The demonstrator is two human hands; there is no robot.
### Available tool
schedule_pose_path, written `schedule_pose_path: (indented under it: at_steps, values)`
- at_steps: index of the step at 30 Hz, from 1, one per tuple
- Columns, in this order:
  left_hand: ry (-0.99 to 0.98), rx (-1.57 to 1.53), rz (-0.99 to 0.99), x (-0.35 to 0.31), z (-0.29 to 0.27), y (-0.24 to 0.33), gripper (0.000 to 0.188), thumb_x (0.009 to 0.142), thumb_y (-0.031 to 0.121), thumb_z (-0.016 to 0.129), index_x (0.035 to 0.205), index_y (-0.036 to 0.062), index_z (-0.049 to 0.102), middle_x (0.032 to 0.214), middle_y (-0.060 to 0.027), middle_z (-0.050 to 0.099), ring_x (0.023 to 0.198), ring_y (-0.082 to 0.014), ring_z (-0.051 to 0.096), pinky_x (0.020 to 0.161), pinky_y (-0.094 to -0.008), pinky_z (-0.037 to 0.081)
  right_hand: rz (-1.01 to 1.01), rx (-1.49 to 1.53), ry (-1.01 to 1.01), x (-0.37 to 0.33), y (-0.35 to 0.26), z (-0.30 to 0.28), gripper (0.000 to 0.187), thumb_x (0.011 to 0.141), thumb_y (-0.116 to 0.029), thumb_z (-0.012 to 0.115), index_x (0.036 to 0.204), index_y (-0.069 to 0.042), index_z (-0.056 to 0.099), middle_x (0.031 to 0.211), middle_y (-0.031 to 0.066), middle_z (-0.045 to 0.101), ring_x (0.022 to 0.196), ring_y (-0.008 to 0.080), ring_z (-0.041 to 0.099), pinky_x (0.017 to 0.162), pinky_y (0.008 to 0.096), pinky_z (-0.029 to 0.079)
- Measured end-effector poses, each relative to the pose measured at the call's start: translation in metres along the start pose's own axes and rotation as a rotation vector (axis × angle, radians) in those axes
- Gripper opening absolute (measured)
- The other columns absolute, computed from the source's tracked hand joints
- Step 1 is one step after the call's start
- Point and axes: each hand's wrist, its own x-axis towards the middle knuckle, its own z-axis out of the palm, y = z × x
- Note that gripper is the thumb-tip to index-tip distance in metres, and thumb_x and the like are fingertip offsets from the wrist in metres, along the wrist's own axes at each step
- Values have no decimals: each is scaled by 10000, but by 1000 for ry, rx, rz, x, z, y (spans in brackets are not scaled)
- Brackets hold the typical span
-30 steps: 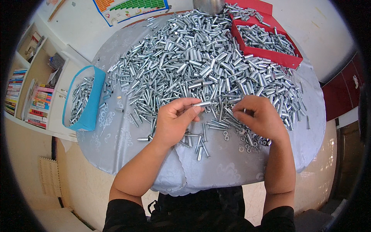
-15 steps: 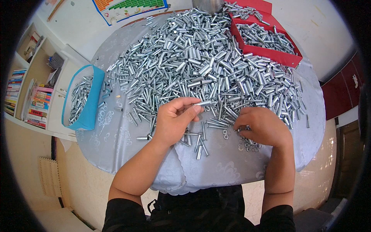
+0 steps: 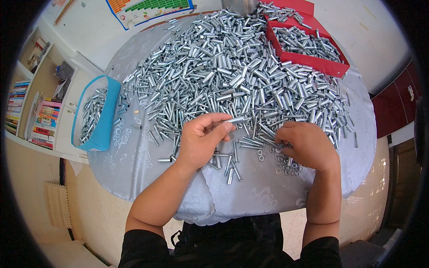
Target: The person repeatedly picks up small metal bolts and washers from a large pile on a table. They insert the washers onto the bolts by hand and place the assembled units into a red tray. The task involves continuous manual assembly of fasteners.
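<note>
While the right hand curls over loose washers at the near edge of the heap of metal sleeves and bolts, its grip hidden, a careless sweep could scatter those rings. Apart from it, the left hand pinches a sleeved bolt over that edge, long axis sideways, free end pointing right.

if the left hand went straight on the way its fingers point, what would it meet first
Probably the pile of metal bolts and tubes, just beyond the tip of the metal piece the left hand holds; the hand's height above it is unclear.
</note>
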Motion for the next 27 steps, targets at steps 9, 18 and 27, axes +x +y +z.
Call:
schedule_pose_path:
  at_steps: [9,18,27]
  values:
    - [-1,3,-18,-1,1,-1,190,911,49,635,1088,-18,656,916,-117,711,714,-118,643,651,-233,516,-75,44,-7,2,1,2,80,715,-79,669,787,-109,651,807,77,569,789,297,622,682,429,500]
    - [-49,12,-81,-3,3,2,209,903,54,650,1096,-26,659,919,-118,711,704,-113,640,646,-229,510,163,726,200,18,-7,11,71,810,-84,664,851,-26,660,742,104,645,657,202,623,623,333,492]
    - [-56,-18,-60,-3,2,0,202,906,46,647,1096,-21,659,914,-109,711,712,-109,641,644,-225,509,44,602,35,23,-1,19,108,797,-125,680,853,-35,659,749,123,657,650,262,631,614,358,491]
